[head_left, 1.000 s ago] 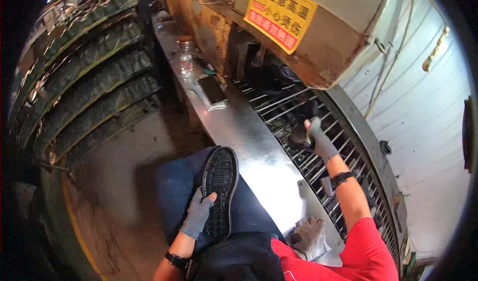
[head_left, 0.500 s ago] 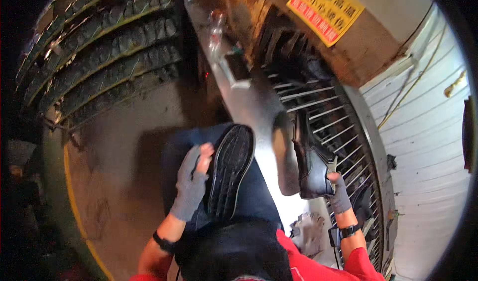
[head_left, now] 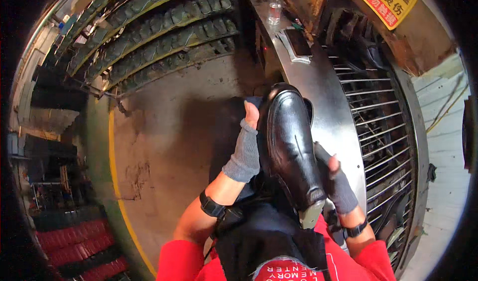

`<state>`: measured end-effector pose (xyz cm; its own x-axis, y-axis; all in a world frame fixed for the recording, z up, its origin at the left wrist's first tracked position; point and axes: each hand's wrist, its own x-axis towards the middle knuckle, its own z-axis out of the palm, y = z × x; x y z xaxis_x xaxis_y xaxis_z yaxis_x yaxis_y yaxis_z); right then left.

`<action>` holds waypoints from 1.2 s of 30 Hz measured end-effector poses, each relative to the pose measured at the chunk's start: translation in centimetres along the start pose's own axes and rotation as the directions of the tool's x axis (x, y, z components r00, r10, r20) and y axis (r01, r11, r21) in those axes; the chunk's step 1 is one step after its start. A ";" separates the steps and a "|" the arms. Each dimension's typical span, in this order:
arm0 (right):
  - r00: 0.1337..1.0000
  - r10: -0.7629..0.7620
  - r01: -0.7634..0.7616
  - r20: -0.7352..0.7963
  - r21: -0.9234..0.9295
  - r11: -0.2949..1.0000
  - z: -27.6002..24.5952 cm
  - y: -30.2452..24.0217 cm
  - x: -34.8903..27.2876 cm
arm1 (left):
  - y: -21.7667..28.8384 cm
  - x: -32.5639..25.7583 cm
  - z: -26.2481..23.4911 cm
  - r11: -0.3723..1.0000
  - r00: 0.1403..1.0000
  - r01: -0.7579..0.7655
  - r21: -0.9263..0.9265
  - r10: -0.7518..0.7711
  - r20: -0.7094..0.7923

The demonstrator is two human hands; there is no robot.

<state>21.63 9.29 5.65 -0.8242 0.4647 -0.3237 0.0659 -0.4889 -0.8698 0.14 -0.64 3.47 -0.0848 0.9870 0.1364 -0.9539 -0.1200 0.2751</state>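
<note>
A glossy black shoe [head_left: 291,131] lies over my lap, toe pointing away and upper facing up. A pale block [head_left: 312,213] shows at its heel end. A dark edge [head_left: 309,110] peeks out along its right side near the toe; I cannot tell whether this is the black sole. My left hand [head_left: 245,149], in a grey fingerless glove, is beside the shoe's left side, its bare fingertips stretched out and slightly apart from the leather. My right hand [head_left: 338,181], also gloved, is next to the right side near the heel, fingers apart and a little blurred.
To the right runs a metal bench [head_left: 328,91] beside a rack of metal bars [head_left: 381,126] with dark shoes at its far end. A clear bottle [head_left: 274,7] and a dark flat object [head_left: 298,43] stand farther back. Shelves of shoes [head_left: 174,37] fill the far left.
The shoe has come from above the bars on the right to my lap, and my right hand has let go of its heel. The black sole is covered from view. My view has turned left.
</note>
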 end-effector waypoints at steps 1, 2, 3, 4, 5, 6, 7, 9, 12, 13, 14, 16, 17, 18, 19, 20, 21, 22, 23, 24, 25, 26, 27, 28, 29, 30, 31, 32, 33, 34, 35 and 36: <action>0.993 0.100 -0.100 0.060 0.005 0.995 0.2 0.1 0.4 | -0.4 -0.3 0.0 0.988 0.985 -0.030 0.150 0.054 -0.163; 0.980 0.144 -0.144 0.140 -0.005 0.990 0.3 0.2 0.7 | -0.6 -0.4 0.0 0.960 0.943 -0.047 0.276 0.134 -0.305; 0.962 0.197 -0.216 0.187 0.088 0.972 0.4 0.3 0.9 | -0.7 -0.5 0.0 0.990 0.952 -0.072 0.119 0.104 -0.289; 0.942 0.259 -0.300 0.214 0.191 0.934 0.5 0.2 0.9 | -0.7 -0.2 -0.3 0.979 0.948 -0.033 0.201 0.094 -0.303; 0.945 0.235 -0.289 0.228 0.246 0.925 0.6 0.1 0.9 | -0.4 0.2 -0.7 0.962 0.940 -0.028 0.271 0.118 -0.321; 0.949 0.188 -0.266 0.255 0.318 0.910 0.5 -0.1 0.8 | -0.2 0.8 -1.4 0.962 0.952 -0.044 0.269 0.122 -0.282; 0.953 0.200 -0.273 0.226 0.362 0.891 0.5 -0.4 0.8 | 0.7 1.6 -2.3 0.947 0.946 -0.020 0.321 0.122 -0.299; 0.978 0.187 -0.205 0.089 0.310 0.928 0.0 -1.1 0.7 | 2.2 3.4 -4.8 0.583 0.931 -0.104 0.806 0.342 -0.128; 0.978 0.169 -0.134 -0.118 0.258 0.957 -1.5 -2.0 0.7 | 1.8 6.5 -8.3 0.071 0.917 0.026 0.997 0.396 -0.052; 0.984 0.125 -0.088 -0.124 0.266 0.960 -2.2 -2.2 0.7 | 1.8 6.9 -8.9 0.066 0.916 0.196 0.978 0.343 -0.207; 0.983 0.095 -0.053 -0.159 0.252 0.966 -3.0 -2.4 0.4 | 1.6 7.6 -9.2 0.128 0.913 0.212 0.969 0.329 -0.243; 0.972 0.126 -0.076 -0.200 0.241 0.967 -4.8 -2.4 0.0 | 2.0 7.5 -8.5 -0.338 0.941 0.292 0.895 0.270 -0.205; 0.961 0.137 -0.081 -0.240 0.231 0.969 -5.7 -2.1 -0.3 | 2.5 7.0 -7.7 -0.310 0.925 0.338 0.889 0.284 -0.253; 0.964 0.107 -0.054 -0.244 0.216 0.975 -6.5 -1.8 -0.6 | 3.8 6.9 -6.9 -0.092 0.887 0.406 0.909 0.279 -0.368; 0.952 0.155 -0.060 -0.266 0.331 0.942 -7.1 -1.2 -0.8 | 4.5 5.7 -5.8 0.018 0.906 0.164 0.986 0.391 -0.158; 0.945 0.190 -0.065 -0.267 0.418 0.906 -7.7 -0.6 -0.6 | 6.2 4.3 -4.7 0.529 0.927 0.130 0.839 0.236 -0.293; 0.934 0.206 -0.069 -0.292 0.417 0.906 -8.1 -0.1 -0.6 | 6.5 3.6 -4.1 0.700 0.948 0.155 0.697 0.094 -0.305; 0.941 0.204 -0.076 -0.271 0.419 0.905 -8.4 0.4 -0.4 | 7.1 2.7 -3.5 0.848 0.966 0.102 0.520 0.041 -0.256; 0.947 0.203 -0.083 -0.249 0.420 0.904 -8.5 0.8 -0.1 | 7.0 1.8 -3.1 0.827 0.975 0.074 0.557 0.058 -0.215; 0.935 0.216 -0.073 -0.280 0.445 0.893 -8.5 1.2 0.3 | 6.8 1.1 -2.8 0.790 0.981 0.031 0.612 0.093 -0.170; 0.948 0.144 -0.031 -0.282 0.368 0.929 -8.3 1.3 0.8 | 6.7 0.5 -2.7 0.852 0.989 0.029 0.522 0.052 -0.139; 0.936 0.089 0.025 -0.339 0.317 0.948 -7.9 1.4 1.3 | 6.4 0.1 -2.7 0.835 0.982 0.014 0.550 0.091 -0.164; 0.947 0.102 0.008 -0.303 0.339 0.941 -7.6 1.2 1.8 | 6.3 -0.3 -2.6 0.838 0.977 -0.011 0.545 0.125 -0.174; 0.949 0.120 -0.009 -0.291 0.358 0.934 -7.1 0.8 2.2 | 6.1 -0.5 -2.5 0.851 0.973 -0.032 0.524 0.147 -0.178; 0.965 0.136 -0.030 -0.225 0.420 0.907 -6.5 0.4 2.4 | 6.3 -0.6 -2.3 0.837 0.969 -0.037 0.546 0.163 -0.186; 0.966 0.140 -0.034 -0.218 0.429 0.903 -5.9 0.1 2.7 | 6.5 -0.7 -2.0 0.806 0.954 -0.089 0.585 0.239 -0.183; 0.991 0.116 -0.065 -0.063 0.536 0.842 -5.1 -0.3 2.9 | 6.9 -0.7 -1.6 0.772 0.935 -0.135 0.621 0.307 -0.179; 0.997 0.048 -0.079 0.067 0.604 0.793 -4.3 -0.4 3.0 | 7.4 -0.7 -1.2 0.773 0.936 -0.124 0.622 0.299 -0.185; 0.995 0.078 -0.101 0.065 0.565 0.819 -3.5 -0.4 3.1 | 7.8 -0.6 -0.8 0.761 0.961 -0.085 0.643 0.234 -0.150; 0.986 0.119 -0.164 0.114 0.578 0.799 -2.8 -0.3 3.2 | 8.1 -0.5 -0.5 0.747 0.968 -0.070 0.661 0.210 -0.135; 0.972 0.156 -0.230 0.175 0.598 0.768 -2.1 -0.1 3.2 | 8.2 -0.5 -0.2 0.817 0.989 -0.004 0.577 0.088 -0.118; 0.970 0.163 -0.237 0.180 0.560 0.794 -1.6 0.1 3.3 | 8.2 -0.3 0.0 0.801 0.990 0.000 0.598 0.086 -0.114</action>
<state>19.80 11.93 3.92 -0.8901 0.2383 -0.3886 -0.0671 -0.9117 -0.4053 -7.68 -1.94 5.67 -0.1984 0.9788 0.0501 -0.5920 -0.1604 0.7898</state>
